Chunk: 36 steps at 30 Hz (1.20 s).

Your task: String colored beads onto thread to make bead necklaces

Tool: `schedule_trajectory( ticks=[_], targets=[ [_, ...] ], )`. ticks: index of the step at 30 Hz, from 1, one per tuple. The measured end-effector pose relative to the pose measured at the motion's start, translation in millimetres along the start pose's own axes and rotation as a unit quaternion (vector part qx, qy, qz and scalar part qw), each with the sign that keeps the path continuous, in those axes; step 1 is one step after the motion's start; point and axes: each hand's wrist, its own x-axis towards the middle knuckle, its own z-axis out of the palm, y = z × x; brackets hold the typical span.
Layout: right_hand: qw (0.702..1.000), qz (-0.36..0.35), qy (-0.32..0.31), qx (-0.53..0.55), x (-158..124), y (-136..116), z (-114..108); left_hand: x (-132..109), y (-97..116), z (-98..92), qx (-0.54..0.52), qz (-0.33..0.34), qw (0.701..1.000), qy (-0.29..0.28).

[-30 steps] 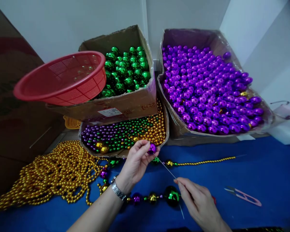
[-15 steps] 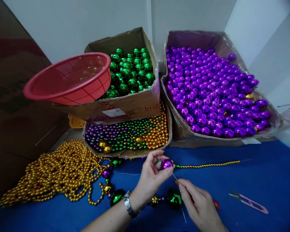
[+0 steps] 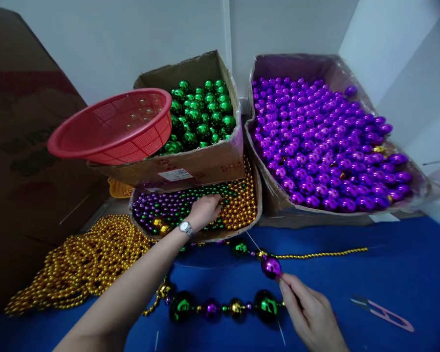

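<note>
My left hand (image 3: 205,209) reaches into a box of small beads (image 3: 168,201), fingers curled down among the green and gold ones. Its fingertips are partly hidden, and what they pinch cannot be made out. Low over the table, my right hand (image 3: 306,305) pinches a thin pale needle at the lower edge of a shiny purple ball (image 3: 271,267). The needle (image 3: 254,241) sticks out of the ball toward the upper left. Below lies a strung garland of green, purple and gold balls, with a large green ball (image 3: 267,306) near my right hand.
A heap of gold bead strings (image 3: 84,264) lies at left. Behind stand a carton of green balls (image 3: 201,164), a red basket (image 3: 113,132) on its edge, and a carton of purple balls (image 3: 275,190). Pink-handled thread snips (image 3: 385,313) lie on the blue table (image 3: 407,264) at right.
My left hand has let go of the purple ball and moved up and left into the small beads. My right hand now supports the ball on the needle, at its fingertips.
</note>
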Motion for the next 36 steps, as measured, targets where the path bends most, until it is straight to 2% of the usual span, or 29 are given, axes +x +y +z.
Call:
schedule_trajectory(
  ticks=[4, 8, 13, 15, 16, 17, 19, 20, 21, 23, 27, 31, 36],
  targets=[
    [1.0, 0.005, -0.006, 0.003, -2.0, 3.2, -0.4, 14.7, -2.3, 18.1, 0.025, -0.012, 0.999, -0.031],
    [1.0, 0.016, -0.016, 0.014, -1.9, 3.7, -0.6, 20.7, 0.7, 20.3, -0.009, -0.018, 0.999, -0.034],
    [0.999, 0.029, -0.025, 0.029, -0.7, 1.7, -1.1, -1.5, 21.5, 5.8, -0.129, -0.004, 0.992, -0.01],
    [0.999, 0.034, -0.027, 0.03, 0.1, 1.7, -0.3, -18.5, 34.0, 3.0, -0.226, 0.001, 0.974, -0.014],
    [0.998, 0.036, -0.028, 0.03, 0.6, 1.9, 0.5, -27.1, 40.1, 2.8, -0.313, -0.006, 0.95, -0.018],
    [0.998, 0.038, -0.029, 0.029, 1.1, 2.2, 1.3, -35.3, 45.7, 3.3, -0.417, -0.021, 0.908, -0.023],
    [0.998, 0.038, -0.032, 0.029, 2.3, 2.9, 3.0, -49.0, 54.9, 5.7, -0.615, -0.067, 0.785, -0.036],
    [0.998, 0.037, -0.032, 0.028, 2.7, 3.2, 3.7, -54.2, 58.3, 7.1, -0.679, -0.09, 0.727, -0.042],
    [0.999, 0.035, -0.032, 0.027, 3.1, 3.5, 4.2, -58.4, 61.1, 8.3, -0.712, -0.108, 0.692, -0.048],
    [0.999, 0.03, -0.027, 0.022, 3.1, 3.9, 4.9, -63.9, 64.9, 10.1, -0.737, -0.128, 0.661, -0.053],
    [0.999, 0.036, -0.03, 0.014, 1.5, 5.0, 5.2, -68.4, 67.7, 9.9, -0.745, -0.132, 0.652, -0.052],
    [0.999, 0.034, -0.031, 0.0, 0.9, 6.9, 6.1, -70.2, 68.7, 8.8, -0.742, -0.128, 0.656, -0.048],
    [0.999, 0.029, -0.031, -0.012, 3.0, 7.1, 8.7, -81.9, 79.4, 12.4, -0.7, -0.089, 0.709, -0.023]
  ],
)
